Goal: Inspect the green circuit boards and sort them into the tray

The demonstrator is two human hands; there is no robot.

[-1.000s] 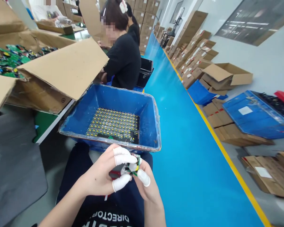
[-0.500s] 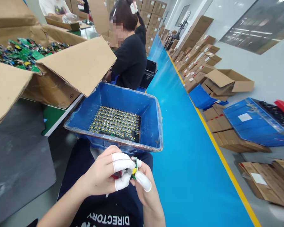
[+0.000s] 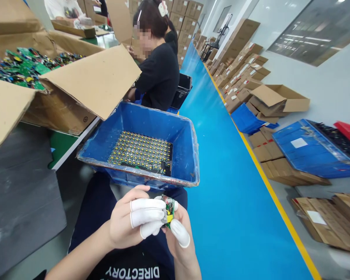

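Observation:
A small green circuit board (image 3: 169, 210) with a yellow part is held between my two hands, above my lap. My right hand (image 3: 179, 229) grips its right edge, with white finger covers on thumb and finger. From the left, my left hand (image 3: 140, 216) has its white-covered fingers closed against the board's near side and hides part of it. Just beyond my hands stands a blue bin (image 3: 183, 180). Inside it lies a sheet of rows of small boards with yellow parts (image 3: 140, 151).
An open carton (image 3: 55, 112) heaped with circuit boards (image 3: 26, 66) stands on the table at left. A person in black (image 3: 160, 74) sits beyond the bin. Cartons (image 3: 268, 101) and a blue crate (image 3: 312, 149) line the right side, past a yellow floor line.
The board has turned so more of its face shows. My left hand's fingers have straightened somewhat and shifted left along it. The whole view has moved slightly.

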